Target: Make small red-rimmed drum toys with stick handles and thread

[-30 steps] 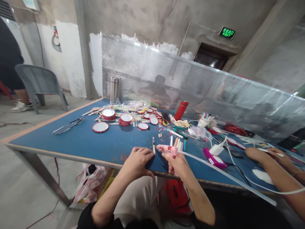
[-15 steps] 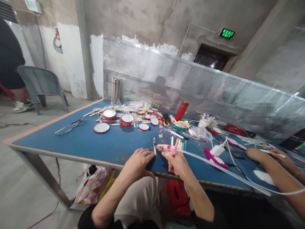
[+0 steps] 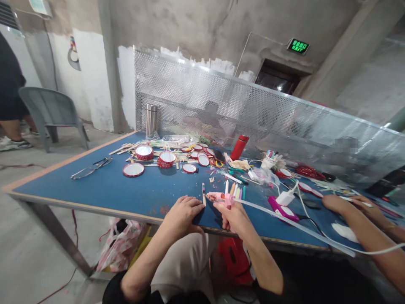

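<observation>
My right hand [image 3: 233,215] is wrapped round a pink hot glue gun [image 3: 221,198], with a long translucent glue stick [image 3: 268,210] running out of its back to the right. The gun's nozzle points left, close to a small wooden stick [image 3: 204,196] that lies upright in view on the blue table and has a dark patch near its top. My left hand [image 3: 184,214] lies palm down at the table's front edge, fingers stretched out. Its fingertips reach the lower end of the stick; whether they press on it I cannot tell.
Several round red-rimmed pieces [image 3: 133,169], loose wooden sticks [image 3: 125,147], markers [image 3: 237,192] and a red bottle [image 3: 239,147] stand or lie on the table [image 3: 104,190]. A purple power strip [image 3: 282,209] with cables sits right. Beyond it, a co-worker's hands [image 3: 337,204] hold a white pen-like thing.
The whole view has shifted slightly. My hands, the glue gun and the wooden stick keep nearly the same positions. At the far left a standing person has moved a little.
</observation>
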{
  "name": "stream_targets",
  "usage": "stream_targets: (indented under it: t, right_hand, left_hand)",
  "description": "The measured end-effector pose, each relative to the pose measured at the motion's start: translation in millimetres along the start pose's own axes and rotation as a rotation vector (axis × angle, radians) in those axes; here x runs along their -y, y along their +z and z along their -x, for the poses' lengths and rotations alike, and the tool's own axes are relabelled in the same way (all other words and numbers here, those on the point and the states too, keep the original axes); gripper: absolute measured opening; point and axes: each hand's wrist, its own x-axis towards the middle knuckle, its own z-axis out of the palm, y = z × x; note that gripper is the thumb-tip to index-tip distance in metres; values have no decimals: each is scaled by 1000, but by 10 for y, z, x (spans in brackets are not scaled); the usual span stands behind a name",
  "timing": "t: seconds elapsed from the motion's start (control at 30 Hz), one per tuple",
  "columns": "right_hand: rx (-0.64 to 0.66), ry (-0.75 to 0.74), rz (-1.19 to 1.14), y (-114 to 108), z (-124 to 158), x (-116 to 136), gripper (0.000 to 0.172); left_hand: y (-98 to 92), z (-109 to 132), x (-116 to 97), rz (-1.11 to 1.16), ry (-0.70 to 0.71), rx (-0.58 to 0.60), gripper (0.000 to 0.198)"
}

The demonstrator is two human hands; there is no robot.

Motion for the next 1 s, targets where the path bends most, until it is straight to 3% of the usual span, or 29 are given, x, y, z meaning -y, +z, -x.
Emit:
stream_targets:
  t: [0.23,0.6,0.87,1.0]
  right_hand:
    - [19,-2,-8,-15,48,6,39]
    - [5,5,35,-30,106,-69,55]
    - [23,-5,11,-55,240,-65,44]
    - [32,2,31,-62,272,-65,50]
  left_hand:
    - [9,12,10,-13,5,-15,77]
    - [6,11,-5,-7,-5,-15,75]
    - [-25,2,-25,-4,-4,-1,74]
    - [-18,1,-19,-1,-6,0,73]
